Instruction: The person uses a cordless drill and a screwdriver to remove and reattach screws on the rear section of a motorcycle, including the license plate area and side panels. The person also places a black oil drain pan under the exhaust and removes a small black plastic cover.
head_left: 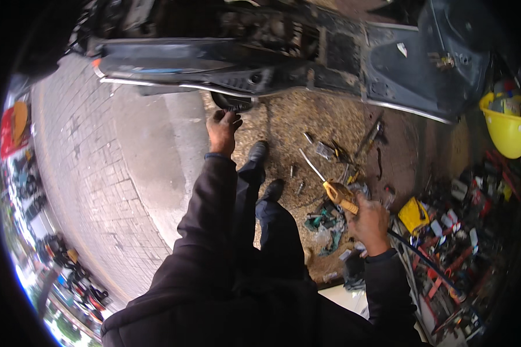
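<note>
At the far left a paved brick walkway [92,173] curves past, with a smooth concrete strip beside it. The left hand [223,132] reaches up and forward on an outstretched dark sleeve, its fingers curled down against a dark rounded part [233,103] under the lower edge of the scooter body [260,63] that spans the top of the view; whether the fingers actually clasp that part or only press on it cannot be told. Below, two dark shoes [259,151] stand on gravelly ground. Further right, the right hand [369,224] is closed in a fist around the yellow handle of a screwdriver [330,185], whose thin metal shaft points up and left, away from the scooter. Loose tools and bolts [324,151] lie scattered on the ground just beyond it. At the right edge a yellow helmet [506,130] hangs above a cluttered heap of tools [451,243].
</note>
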Demonstrator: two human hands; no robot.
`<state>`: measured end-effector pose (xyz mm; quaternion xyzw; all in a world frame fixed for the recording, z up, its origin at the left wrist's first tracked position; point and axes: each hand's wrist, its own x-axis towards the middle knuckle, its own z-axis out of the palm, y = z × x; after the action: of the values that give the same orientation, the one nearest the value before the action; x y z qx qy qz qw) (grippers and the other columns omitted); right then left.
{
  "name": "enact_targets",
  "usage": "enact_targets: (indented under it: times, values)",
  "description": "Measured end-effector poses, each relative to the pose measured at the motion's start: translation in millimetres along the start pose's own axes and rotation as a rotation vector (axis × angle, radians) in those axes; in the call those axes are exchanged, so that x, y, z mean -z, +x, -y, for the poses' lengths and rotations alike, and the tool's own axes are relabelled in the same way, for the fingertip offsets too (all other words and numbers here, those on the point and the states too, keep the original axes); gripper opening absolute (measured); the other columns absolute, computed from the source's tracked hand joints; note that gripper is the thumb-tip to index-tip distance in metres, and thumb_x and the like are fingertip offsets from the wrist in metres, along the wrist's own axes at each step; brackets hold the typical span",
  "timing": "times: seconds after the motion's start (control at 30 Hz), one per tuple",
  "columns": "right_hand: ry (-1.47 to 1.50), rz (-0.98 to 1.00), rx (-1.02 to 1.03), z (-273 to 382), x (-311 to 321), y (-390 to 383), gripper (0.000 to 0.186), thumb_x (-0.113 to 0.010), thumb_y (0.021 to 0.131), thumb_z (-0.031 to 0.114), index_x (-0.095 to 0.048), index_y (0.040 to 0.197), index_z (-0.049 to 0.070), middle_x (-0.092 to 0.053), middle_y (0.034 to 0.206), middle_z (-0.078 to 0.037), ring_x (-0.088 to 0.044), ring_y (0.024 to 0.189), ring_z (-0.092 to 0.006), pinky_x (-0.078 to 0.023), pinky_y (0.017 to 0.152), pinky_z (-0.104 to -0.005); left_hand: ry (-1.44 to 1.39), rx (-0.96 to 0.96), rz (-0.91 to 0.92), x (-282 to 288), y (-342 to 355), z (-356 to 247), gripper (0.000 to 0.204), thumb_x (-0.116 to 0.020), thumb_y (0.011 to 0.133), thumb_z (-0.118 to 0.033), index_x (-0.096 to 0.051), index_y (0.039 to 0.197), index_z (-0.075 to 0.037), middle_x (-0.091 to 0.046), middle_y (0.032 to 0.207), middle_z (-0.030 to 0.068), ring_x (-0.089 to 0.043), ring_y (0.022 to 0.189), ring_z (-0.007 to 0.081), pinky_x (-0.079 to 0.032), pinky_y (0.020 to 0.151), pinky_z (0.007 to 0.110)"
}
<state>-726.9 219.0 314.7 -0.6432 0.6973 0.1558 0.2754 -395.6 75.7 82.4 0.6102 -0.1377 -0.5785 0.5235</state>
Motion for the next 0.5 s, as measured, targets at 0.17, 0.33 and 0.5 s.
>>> enact_targets:
  times: [0.17, 0.33, 0.5]
  values:
    - [0.197, 0.169, 0.224, 102, 3, -4, 0.032, -0.068, 0.086, 0.034, -0.064, 0.097, 0.004, -0.065, 0.079, -0.021, -0.063, 0.076, -0.0428, -0.048, 0.066, -0.0497, 0.268, -0.354, -0.193, 112, -59, -84, 0.014, -0.064, 0.086, -0.003, -0.065, 0.095, 0.007, -0.068, 0.088, 0.0107, -0.065, 0.082, 0.0153, -0.054, 0.073, 0.028]
    - [0.295, 0.123, 0.579, 259, -2, -21, 0.031, -0.063, 0.090, 0.037, -0.061, 0.099, 0.007, -0.068, 0.083, -0.020, -0.065, 0.080, -0.0422, -0.050, 0.068, -0.0518, 0.566, -0.678, -0.450, 229, -109, -181, 0.012, -0.065, 0.083, -0.001, -0.067, 0.094, 0.004, -0.071, 0.097, 0.0104, -0.067, 0.085, 0.0139, -0.053, 0.077, 0.027]
    - [0.254, 0.132, 0.716, 420, -7, -34, 0.028, -0.066, 0.088, 0.030, -0.064, 0.099, 0.005, -0.068, 0.086, -0.023, -0.065, 0.086, -0.0432, -0.051, 0.073, -0.0512, 0.740, -0.987, -0.676, 338, -140, -271, 0.013, -0.066, 0.077, 0.003, -0.066, 0.089, -0.001, -0.069, 0.099, 0.0092, -0.068, 0.077, 0.0180, -0.055, 0.071, 0.029]
